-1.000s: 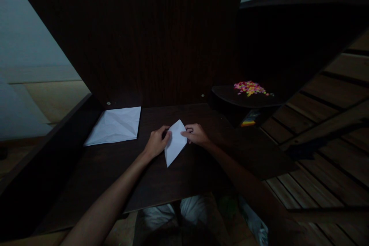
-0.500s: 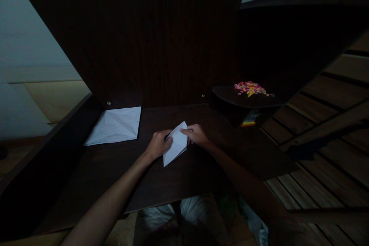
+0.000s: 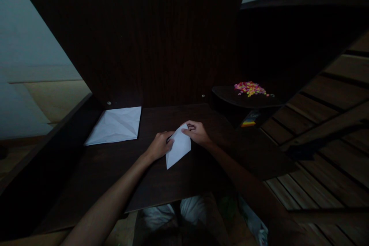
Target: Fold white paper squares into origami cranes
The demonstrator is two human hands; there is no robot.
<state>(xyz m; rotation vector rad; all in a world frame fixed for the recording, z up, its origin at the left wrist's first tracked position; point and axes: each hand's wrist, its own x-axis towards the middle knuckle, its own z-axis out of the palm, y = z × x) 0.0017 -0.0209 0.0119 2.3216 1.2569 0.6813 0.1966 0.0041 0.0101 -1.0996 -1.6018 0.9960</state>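
I take the folded white paper (image 3: 179,148) as the middle of the dial, with twelve o'clock at the dark upright panel (image 3: 158,46). The paper is between the person's two hands, over the brown desk (image 3: 106,171), and one sharp corner points to seven o'clock; I can't tell whether it rests on the wood or is lifted a little.

The left hand (image 3: 158,147), at nine o'clock, pinches the paper's edge, thumb on top and the fingers mostly hidden. The right hand (image 3: 198,132), at two o'clock, grips near the far corner, its thumb pressed on the paper and its fingers curled behind.

Between nine and ten o'clock lie white sheets (image 3: 117,125), creased on top (the light here is too dim to count them). Farther out at two o'clock, a heap of small pink, red and yellow pieces (image 3: 250,88) sits on a low rounded shelf (image 3: 225,94). Beneath that shelf shows a little rainbow-striped item (image 3: 248,122). Wooden slats (image 3: 325,84) stand well off towards three o'clock.
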